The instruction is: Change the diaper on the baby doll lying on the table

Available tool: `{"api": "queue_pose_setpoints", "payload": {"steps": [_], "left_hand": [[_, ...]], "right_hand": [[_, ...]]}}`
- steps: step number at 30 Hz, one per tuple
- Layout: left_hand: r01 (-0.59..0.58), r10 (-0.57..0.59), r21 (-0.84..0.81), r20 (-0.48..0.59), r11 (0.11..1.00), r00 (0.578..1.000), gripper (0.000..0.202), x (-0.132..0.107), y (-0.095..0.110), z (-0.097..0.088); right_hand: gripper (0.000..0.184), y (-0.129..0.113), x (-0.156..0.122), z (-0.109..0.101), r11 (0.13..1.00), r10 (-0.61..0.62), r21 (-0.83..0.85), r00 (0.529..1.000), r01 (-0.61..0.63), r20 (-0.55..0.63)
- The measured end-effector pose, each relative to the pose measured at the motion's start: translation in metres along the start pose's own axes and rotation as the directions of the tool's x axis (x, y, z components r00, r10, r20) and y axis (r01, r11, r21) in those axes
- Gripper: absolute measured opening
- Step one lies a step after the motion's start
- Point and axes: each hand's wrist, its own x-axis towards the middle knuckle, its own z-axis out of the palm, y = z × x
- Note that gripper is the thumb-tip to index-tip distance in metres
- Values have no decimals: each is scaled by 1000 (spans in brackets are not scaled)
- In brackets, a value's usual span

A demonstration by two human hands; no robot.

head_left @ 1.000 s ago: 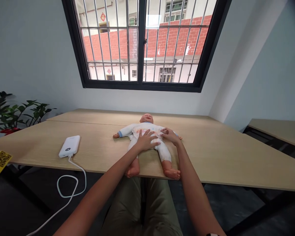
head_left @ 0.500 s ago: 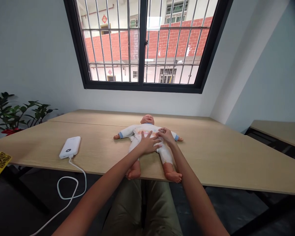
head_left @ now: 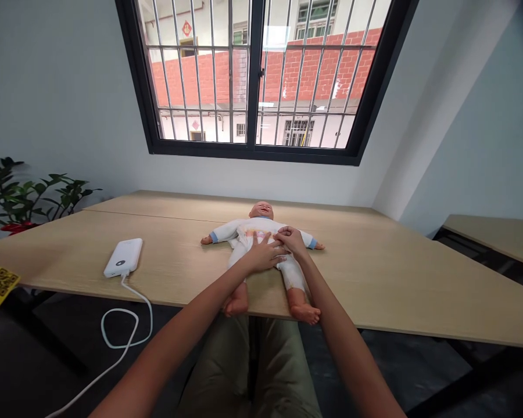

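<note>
A baby doll in a white outfit with blue cuffs lies on its back on the wooden table, head toward the window and bare feet at the front edge. My left hand rests flat across its lower belly, fingers spread. Against the doll's waist on the right side, my right hand is closed in a pinch. Its fingertips hide what they hold, at the white cloth. White material bunches under both hands around the hips, partly covered by them.
A white power bank lies left on the table, its white cable hanging over the front edge. A potted plant stands at far left, near a yellow tag. Behind the table is a barred window.
My right hand has shifted slightly left and inward over the doll's waist. My left hand stays on the belly. The view has moved a little.
</note>
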Motion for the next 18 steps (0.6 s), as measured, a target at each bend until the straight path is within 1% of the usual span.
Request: {"api": "queue_pose_setpoints", "payload": {"steps": [2,4,5,6,7,8,9,10,11,12,13,15,16,17,18], "left_hand": [[6,-6,0,6,1000,1000,38,0,1,-1],[-23,22,-44,-23,999,999,36,0,1,-4],[-49,43,-105,-62,993,997,35,0,0,-6],[-57,31,-203,-128,978,991,33,0,-2,-8],[-43,-26,-317,-210,948,977,31,-1,-7,-9],[-10,-126,-428,-287,904,950,30,-2,-13,-11],[40,-251,-521,-341,853,906,31,-4,-22,-12],[99,-375,-587,-370,804,850,34,-7,-33,-12],[159,-474,-620,-383,768,793,37,-12,-45,-12],[210,-536,-630,-385,747,752,40,-17,-58,-11],[257,-581,-635,-374,728,723,39,-24,-72,-9],[349,-647,-632,-327,692,689,30,-39,-95,-3],[386,-662,-624,-295,680,690,24,-45,-104,0],[415,-667,-613,-257,672,699,19,-51,-111,3],[435,-662,-603,-215,669,718,15,-55,-115,7]], "right_hand": [[28,1,1,0,1000,6,0,1000,-6,9],[27,1,1,0,1000,8,0,1000,-8,16],[26,1,1,0,1000,8,1,1000,-8,18],[26,0,1,0,1000,8,6,1000,-8,19],[25,-1,0,0,1000,7,14,1000,-8,19],[24,-3,-1,0,1000,7,27,1000,-7,16],[23,-5,-2,0,999,7,45,1000,-7,10],[22,-6,-3,0,998,6,67,1000,-6,2],[21,-8,-3,0,996,5,90,1000,-4,-12],[19,-10,-3,-1,994,4,113,999,-1,-32],[18,-12,-3,-1,991,3,133,998,5,-58],[16,-16,-3,-3,987,1,160,993,18,-118],[16,-18,-3,-5,986,1,165,988,25,-152],[17,-19,-3,-6,986,1,167,983,30,-184],[18,-20,-3,-7,986,3,165,978,33,-210]]}}
